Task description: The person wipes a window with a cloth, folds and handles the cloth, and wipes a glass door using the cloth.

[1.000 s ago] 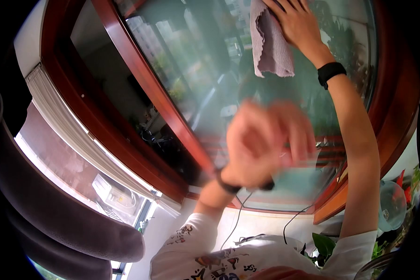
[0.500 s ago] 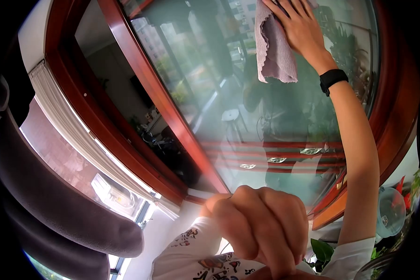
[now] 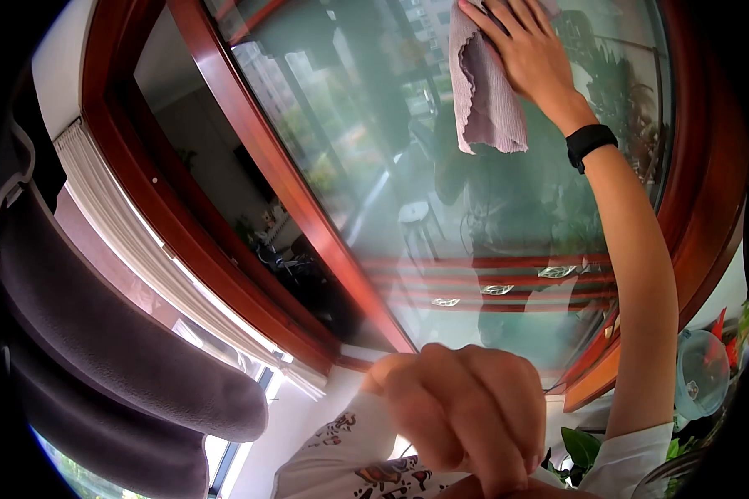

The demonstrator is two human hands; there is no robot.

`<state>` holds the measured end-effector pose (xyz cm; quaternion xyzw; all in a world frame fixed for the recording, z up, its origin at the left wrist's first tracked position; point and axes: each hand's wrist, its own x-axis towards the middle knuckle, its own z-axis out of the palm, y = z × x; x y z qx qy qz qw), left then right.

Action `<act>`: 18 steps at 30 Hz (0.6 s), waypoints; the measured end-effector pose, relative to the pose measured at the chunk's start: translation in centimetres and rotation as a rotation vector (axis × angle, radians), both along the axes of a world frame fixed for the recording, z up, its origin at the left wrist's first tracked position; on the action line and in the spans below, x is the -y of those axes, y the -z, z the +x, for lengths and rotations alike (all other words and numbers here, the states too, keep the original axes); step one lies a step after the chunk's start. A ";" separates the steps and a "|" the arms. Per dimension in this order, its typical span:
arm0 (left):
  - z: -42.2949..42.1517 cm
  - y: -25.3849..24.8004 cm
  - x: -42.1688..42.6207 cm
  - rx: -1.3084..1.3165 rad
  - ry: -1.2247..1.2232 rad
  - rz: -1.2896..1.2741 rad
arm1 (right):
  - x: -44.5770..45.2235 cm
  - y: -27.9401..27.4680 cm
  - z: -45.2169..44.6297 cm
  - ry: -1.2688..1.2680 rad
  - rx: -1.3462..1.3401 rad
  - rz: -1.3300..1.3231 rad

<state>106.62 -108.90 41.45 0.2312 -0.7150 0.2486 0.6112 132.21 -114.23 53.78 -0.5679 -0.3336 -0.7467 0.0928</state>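
Observation:
My right hand point(image 3: 528, 58) lies high up on a pane of glass point(image 3: 349, 125), fingers extended over a pinkish-grey cloth point(image 3: 493, 112). It holds the cloth against the glass, and the cloth's wavy-edged lower part hangs below the palm. A black band point(image 3: 592, 145) circles that wrist. Close to the camera at the bottom centre, my left hand point(image 3: 462, 416) is closed with its fingers curled in. Whatever it may hold is hidden. A patterned white sleeve point(image 3: 341, 437) shows beside it.
Reddish-brown wood point(image 3: 279, 175) frames the sliding pane, with a dark opening to its left. A pale curtain point(image 3: 133, 224) and dark grey padded furniture point(image 3: 141, 333) are at left. A clear bluish container point(image 3: 701, 374) and green leaves point(image 3: 581, 447) are at lower right.
My right hand and the cloth have shifted slightly left against the glass. The whole view has tilted a little. My left hand stays closed in nearly the same place.

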 end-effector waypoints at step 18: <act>-3.6 -0.2 -1.3 -0.355 -0.034 0.026 | 0.0 0.4 0.3 0.027 -0.031 -0.011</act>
